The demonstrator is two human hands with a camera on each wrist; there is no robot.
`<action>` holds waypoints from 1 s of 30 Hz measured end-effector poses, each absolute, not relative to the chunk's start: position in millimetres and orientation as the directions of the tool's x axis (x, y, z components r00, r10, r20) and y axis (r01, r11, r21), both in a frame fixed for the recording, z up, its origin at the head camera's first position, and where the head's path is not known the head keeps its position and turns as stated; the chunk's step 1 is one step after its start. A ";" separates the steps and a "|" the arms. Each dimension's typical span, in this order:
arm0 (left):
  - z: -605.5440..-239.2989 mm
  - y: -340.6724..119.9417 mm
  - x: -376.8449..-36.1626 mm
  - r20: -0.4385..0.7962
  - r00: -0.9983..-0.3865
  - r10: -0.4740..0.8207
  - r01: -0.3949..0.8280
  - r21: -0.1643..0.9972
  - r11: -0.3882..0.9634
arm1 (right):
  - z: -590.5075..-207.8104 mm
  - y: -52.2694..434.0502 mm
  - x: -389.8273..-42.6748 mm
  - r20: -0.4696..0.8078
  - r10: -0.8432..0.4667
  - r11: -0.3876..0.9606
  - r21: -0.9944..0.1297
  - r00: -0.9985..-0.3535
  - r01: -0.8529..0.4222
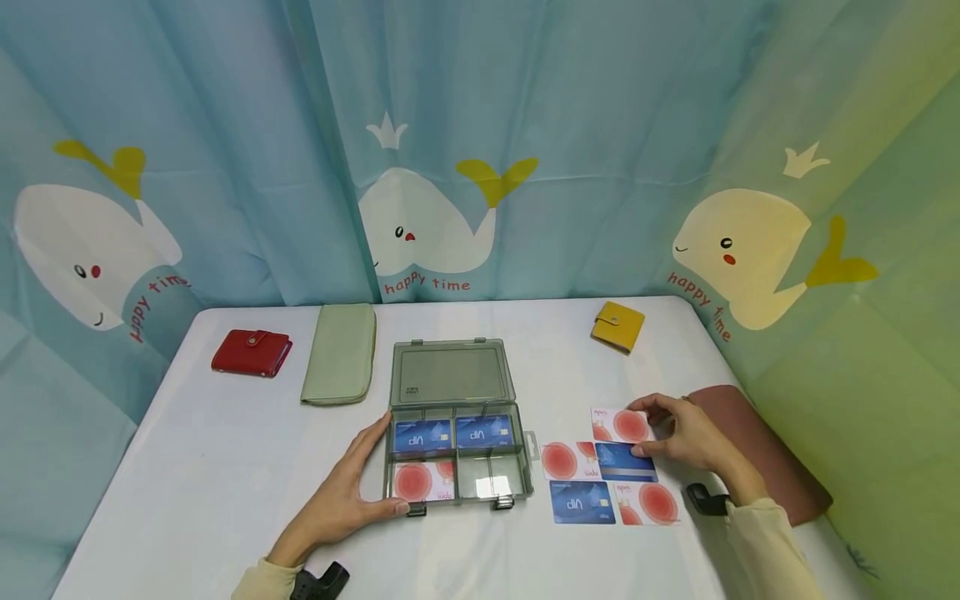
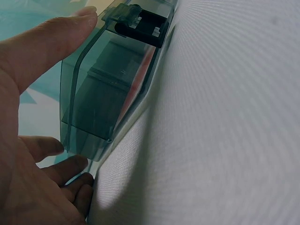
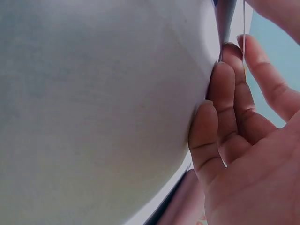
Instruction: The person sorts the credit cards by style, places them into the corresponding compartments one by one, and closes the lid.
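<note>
With the left hand (image 1: pixel 341 500) flat against the organizer box (image 1: pixel 457 454) near the counter's front edge, the right hand (image 1: pixel 686 437) pinches a blue card (image 1: pixel 626 462), whose thin edge could slip.

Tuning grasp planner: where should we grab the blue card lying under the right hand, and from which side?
Probably its right short edge, from the right. The blue card lies flat on the table, with white-and-red cards close around it; the right hand already has fingertips at that edge.
</note>
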State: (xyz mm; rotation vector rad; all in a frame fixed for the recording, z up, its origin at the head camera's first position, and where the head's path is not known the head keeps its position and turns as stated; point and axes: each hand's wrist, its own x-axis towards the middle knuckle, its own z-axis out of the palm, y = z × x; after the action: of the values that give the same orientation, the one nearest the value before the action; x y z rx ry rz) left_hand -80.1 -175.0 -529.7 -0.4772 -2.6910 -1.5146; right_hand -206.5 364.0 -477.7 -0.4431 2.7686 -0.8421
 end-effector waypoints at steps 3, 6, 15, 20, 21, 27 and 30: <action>-529.3 -174.9 -80.8 0.161 -0.954 0.253 0.269 0.831 0.487 | -477.3 365.2 -206.1 -0.100 -0.347 0.786 -0.574 -0.932 -0.231; -529.0 -174.5 -81.5 0.155 -0.955 0.251 0.264 0.831 0.491 | -477.6 366.5 -205.6 -0.064 -0.336 0.777 -0.582 -0.940 -0.238; -527.6 -174.4 -81.9 0.157 -0.954 0.256 0.267 0.832 0.486 | -479.6 362.1 -202.1 0.126 -0.328 0.692 -0.643 -0.936 -0.329; -527.8 -174.8 -81.7 0.155 -0.955 0.253 0.264 0.833 0.487 | -474.5 345.9 -197.3 0.190 -0.341 0.618 -0.693 -0.921 -0.371; -527.9 -174.8 -81.5 0.154 -0.955 0.252 0.263 0.833 0.487 | -473.7 341.4 -195.9 0.203 -0.346 0.600 -0.703 -0.916 -0.382; -528.1 -174.8 -80.6 0.149 -0.956 0.253 0.258 0.837 0.483 | -474.0 311.6 -187.1 0.231 -0.397 0.490 -0.765 -0.888 -0.418; -528.5 -174.8 -80.2 0.146 -0.956 0.253 0.255 0.838 0.482 | -474.2 297.1 -183.2 0.216 -0.424 0.458 -0.787 -0.880 -0.414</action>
State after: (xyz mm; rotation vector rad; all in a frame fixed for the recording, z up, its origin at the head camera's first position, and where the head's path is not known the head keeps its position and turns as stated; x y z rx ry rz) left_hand -80.2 -174.8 -528.5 -0.4632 -2.7017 -1.5295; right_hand -183.2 297.1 -474.2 -0.7678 2.6729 -1.4376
